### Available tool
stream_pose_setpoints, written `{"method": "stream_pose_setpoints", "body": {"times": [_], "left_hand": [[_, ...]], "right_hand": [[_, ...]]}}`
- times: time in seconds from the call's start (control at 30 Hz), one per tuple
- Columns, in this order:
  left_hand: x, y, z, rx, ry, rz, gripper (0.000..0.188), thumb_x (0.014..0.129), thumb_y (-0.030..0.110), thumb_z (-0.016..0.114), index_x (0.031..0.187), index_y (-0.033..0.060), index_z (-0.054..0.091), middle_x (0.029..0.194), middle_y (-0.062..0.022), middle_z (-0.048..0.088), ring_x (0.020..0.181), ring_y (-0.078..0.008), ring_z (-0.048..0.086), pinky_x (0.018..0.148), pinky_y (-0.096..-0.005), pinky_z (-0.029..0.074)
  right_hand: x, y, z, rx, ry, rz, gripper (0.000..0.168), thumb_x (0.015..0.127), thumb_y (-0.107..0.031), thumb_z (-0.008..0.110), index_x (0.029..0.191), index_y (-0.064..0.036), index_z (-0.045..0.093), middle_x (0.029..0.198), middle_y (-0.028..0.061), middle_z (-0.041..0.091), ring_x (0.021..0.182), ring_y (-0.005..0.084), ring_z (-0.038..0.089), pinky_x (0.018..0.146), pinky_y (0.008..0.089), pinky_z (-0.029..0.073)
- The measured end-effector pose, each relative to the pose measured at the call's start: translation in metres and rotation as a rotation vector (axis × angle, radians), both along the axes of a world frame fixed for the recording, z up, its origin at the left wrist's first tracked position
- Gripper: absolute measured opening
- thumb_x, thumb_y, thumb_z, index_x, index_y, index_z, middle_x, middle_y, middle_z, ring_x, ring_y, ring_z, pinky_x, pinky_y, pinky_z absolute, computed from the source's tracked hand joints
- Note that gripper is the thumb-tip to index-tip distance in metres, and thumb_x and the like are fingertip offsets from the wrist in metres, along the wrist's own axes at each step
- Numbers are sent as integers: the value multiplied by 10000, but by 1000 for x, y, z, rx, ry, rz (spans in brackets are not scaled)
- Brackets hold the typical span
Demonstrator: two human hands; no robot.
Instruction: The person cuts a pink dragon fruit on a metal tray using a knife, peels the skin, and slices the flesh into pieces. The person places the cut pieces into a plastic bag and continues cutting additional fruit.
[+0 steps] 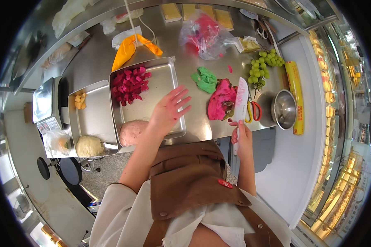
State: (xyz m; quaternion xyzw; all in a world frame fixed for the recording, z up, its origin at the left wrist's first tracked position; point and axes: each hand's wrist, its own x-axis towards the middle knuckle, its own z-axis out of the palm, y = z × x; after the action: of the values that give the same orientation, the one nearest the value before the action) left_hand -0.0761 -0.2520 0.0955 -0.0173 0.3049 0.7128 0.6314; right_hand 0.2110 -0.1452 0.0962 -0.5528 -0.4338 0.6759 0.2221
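My left hand point(170, 108), stained pink, is spread over the right part of a metal tray point(180, 123) and holds nothing. Cubes of magenta dragon fruit point(131, 85) lie in that tray, with a pale pink ball of dough point(133, 132) at its near end. My right hand point(242, 137) grips the white handle of a kitchen knife point(241, 98), whose pink-smeared blade points away from me. Just left of the blade are crumpled magenta peels point(221, 100) and a green cloth or bag point(205, 79). Scissors point(254, 110) with red and yellow handles lie to its right.
A second tray point(94, 88) holds yellow cubes point(80, 101) and pale dough point(89, 146). Green grapes point(259, 69), a steel bowl point(283, 109) and a yellow film roll point(295, 95) stand right. Further back are a plastic bag point(204, 35) and an orange piping bag point(125, 51). A scale point(46, 102) is left.
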Motion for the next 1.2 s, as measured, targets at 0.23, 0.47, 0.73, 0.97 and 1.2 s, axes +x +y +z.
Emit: {"method": "stream_pose_setpoints", "body": {"times": [0.23,0.47,0.73,0.97,1.2], "left_hand": [[40,89,-13,-269,548,-231,484,968,216,583,1422,90,474,1435,-39,473,1271,-185,476,1053,-365,401],[42,138,-39,-450,894,-168,400,897,144,660,1284,79,582,1291,-32,598,1111,-141,562,902,-308,448],[36,201,-41,-545,1841,70,509,759,178,757,1197,46,534,1163,-196,572,1111,-356,539,951,-434,450],[21,251,-41,-661,2222,158,545,730,192,783,1182,81,498,1164,-186,544,1100,-357,531,910,-461,454],[-10,270,-50,-690,2396,177,319,739,182,736,1017,103,603,1016,-89,629,993,-299,591,827,-450,474]], "right_hand": [[37,81,-32,527,-545,259,423,936,-382,618,913,40,621,658,147,563,617,272,582,606,406,442],[21,140,-72,673,-610,382,372,875,-267,614,1083,40,585,860,271,650,806,422,644,725,483,487],[23,135,-106,736,-754,355,413,844,-171,628,1174,60,540,1035,274,625,948,463,611,806,517,499],[-12,105,-67,946,-620,149,514,823,-237,732,1150,107,533,1013,222,612,928,416,605,842,494,495],[-60,135,-122,284,-364,169,745,635,-432,881,1048,117,592,1062,274,636,998,408,629,900,437,499]]}}
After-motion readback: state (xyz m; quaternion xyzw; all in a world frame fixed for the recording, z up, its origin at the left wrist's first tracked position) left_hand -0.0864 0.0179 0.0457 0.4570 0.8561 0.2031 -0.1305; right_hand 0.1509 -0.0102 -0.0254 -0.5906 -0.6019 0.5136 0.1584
